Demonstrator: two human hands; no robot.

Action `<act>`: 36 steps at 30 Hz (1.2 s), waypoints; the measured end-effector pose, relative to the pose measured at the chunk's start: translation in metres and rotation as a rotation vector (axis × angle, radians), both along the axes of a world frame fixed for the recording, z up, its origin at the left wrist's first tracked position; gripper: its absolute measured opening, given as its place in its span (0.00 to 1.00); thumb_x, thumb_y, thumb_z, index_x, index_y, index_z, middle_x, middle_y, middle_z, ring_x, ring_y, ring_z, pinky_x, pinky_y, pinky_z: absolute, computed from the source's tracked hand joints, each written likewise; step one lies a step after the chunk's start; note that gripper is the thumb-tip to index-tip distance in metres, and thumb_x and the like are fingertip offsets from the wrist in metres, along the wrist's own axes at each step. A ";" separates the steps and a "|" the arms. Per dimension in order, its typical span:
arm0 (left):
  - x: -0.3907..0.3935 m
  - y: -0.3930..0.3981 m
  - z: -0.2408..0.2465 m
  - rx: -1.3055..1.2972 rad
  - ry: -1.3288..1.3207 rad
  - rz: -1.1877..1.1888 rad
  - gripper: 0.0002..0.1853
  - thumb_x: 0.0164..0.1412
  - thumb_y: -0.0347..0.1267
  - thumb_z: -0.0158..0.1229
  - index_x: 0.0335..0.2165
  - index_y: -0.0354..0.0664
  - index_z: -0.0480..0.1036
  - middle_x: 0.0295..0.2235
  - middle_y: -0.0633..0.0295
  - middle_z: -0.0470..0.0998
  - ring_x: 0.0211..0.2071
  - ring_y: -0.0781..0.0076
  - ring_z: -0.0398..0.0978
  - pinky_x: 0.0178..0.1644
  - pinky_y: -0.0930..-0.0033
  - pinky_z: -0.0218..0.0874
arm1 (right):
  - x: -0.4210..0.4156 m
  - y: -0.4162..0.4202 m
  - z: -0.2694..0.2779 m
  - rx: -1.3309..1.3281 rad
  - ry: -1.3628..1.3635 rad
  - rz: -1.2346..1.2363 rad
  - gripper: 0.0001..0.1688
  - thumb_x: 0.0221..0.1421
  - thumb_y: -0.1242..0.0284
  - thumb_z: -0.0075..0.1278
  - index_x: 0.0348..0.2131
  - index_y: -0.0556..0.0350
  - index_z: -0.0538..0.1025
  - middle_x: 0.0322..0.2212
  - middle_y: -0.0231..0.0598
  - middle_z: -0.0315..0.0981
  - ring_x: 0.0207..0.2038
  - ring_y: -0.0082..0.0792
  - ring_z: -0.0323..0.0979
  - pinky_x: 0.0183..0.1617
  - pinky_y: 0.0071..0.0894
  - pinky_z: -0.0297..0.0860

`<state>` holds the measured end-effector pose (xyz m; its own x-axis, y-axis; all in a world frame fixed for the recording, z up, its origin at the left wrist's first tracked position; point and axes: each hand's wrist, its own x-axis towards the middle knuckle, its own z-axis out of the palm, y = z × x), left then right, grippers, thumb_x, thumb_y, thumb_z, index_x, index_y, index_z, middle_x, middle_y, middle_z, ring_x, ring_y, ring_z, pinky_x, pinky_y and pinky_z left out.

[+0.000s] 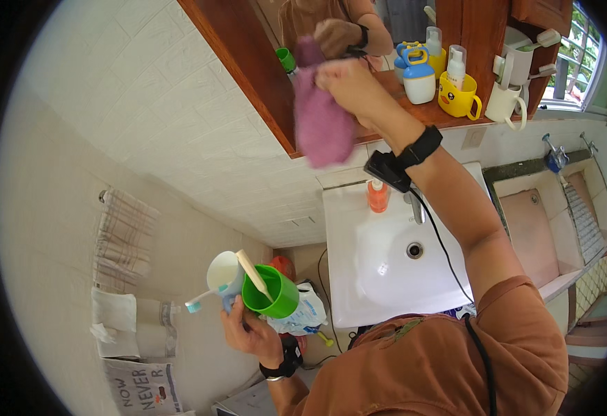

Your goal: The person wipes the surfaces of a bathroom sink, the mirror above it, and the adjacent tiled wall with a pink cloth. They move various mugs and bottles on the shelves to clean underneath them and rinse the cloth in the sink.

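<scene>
My right hand [347,88] grips a purple cloth [327,127], which hangs over the wooden shelf in front of the mirror [402,18]. Both cloth and hand are slightly blurred. Low on the left, my left hand [251,333] holds two cups side by side by their handles. One is a green plastic cup [285,294] with a pale wooden-looking handle [254,275] sticking out. The other is a whitish cup [224,273], tilted, with a toothbrush [202,298] beside it, its bristles pointing left. How the toothbrush is held is hidden.
On the wooden shelf [387,80] stand a blue-and-white bottle [419,83] and a yellow duck-faced cup [458,99]. White mugs [504,104] with toothbrushes hang right. Below is a white washbasin [387,291] with an orange soap bottle [377,197]. Towels [126,234] hang on the left wall.
</scene>
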<state>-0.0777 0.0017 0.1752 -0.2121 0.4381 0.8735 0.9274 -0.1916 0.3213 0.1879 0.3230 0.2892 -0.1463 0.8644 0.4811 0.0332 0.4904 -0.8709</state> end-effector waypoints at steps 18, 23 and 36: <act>0.003 -0.001 -0.009 -0.067 -0.146 -0.029 0.12 0.62 0.13 0.53 0.42 0.32 0.77 0.29 0.51 0.76 0.28 0.56 0.75 0.30 0.63 0.64 | -0.109 -0.002 -0.001 0.433 -0.096 -0.267 0.29 0.65 0.63 0.46 0.61 0.56 0.65 0.54 0.55 0.63 0.55 0.61 0.62 0.61 0.57 0.59; 0.003 -0.006 -0.011 -0.086 -0.151 -0.004 0.12 0.63 0.14 0.53 0.42 0.32 0.77 0.31 0.50 0.78 0.29 0.57 0.76 0.31 0.63 0.65 | -0.066 0.002 0.088 0.414 -0.067 -0.097 0.19 0.67 0.65 0.46 0.52 0.57 0.71 0.38 0.46 0.75 0.40 0.42 0.74 0.44 0.40 0.70; 0.004 -0.011 -0.016 -0.023 -0.158 -0.018 0.12 0.62 0.15 0.55 0.43 0.33 0.77 0.29 0.51 0.76 0.25 0.58 0.72 0.27 0.66 0.62 | -0.059 0.065 0.141 1.145 -0.949 -1.051 0.31 0.55 0.70 0.53 0.58 0.53 0.72 0.59 0.49 0.65 0.58 0.52 0.63 0.62 0.57 0.59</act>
<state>-0.0739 -0.0092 0.1596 -0.3378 0.4629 0.8195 0.8616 -0.1983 0.4672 0.1290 0.3881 0.4298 -0.3671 0.1080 0.9239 0.9157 0.2166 0.3385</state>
